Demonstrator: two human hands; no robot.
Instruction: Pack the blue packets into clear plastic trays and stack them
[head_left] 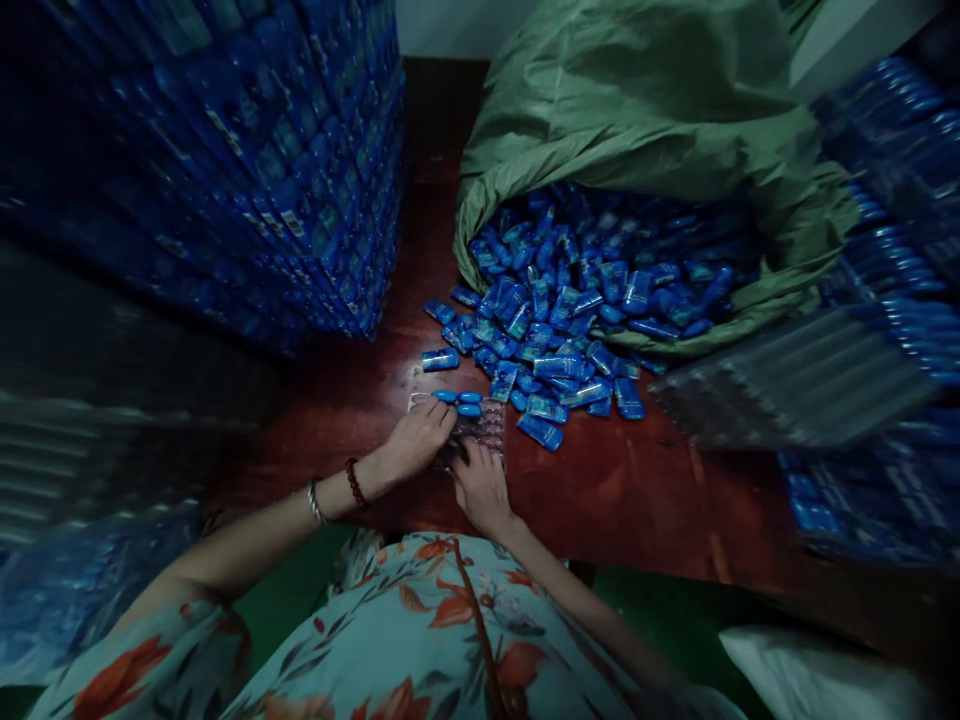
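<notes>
A clear plastic tray (493, 424) with moulded slots lies on the table in front of me. Several small blue packets (469, 410) sit in its upper part, in short rows. My left hand (420, 435) reaches over the tray's left side, its fingers bent down and closed beside the packets. At the tray's near edge is my right hand (484, 488), thumb and fingers drawn together close to the left fingertips. What either hand grips is hidden by the fingers and the dim light. One loose blue packet (440, 359) lies just beyond the tray.
A green sack (660, 90) spills a heap of blue packets (540, 345) onto the red-brown table (622, 500). Tall stacks of filled blue packs (300, 170) rise at left, with more packs (915, 330) at right. Clear empty trays (795, 380) lean at right.
</notes>
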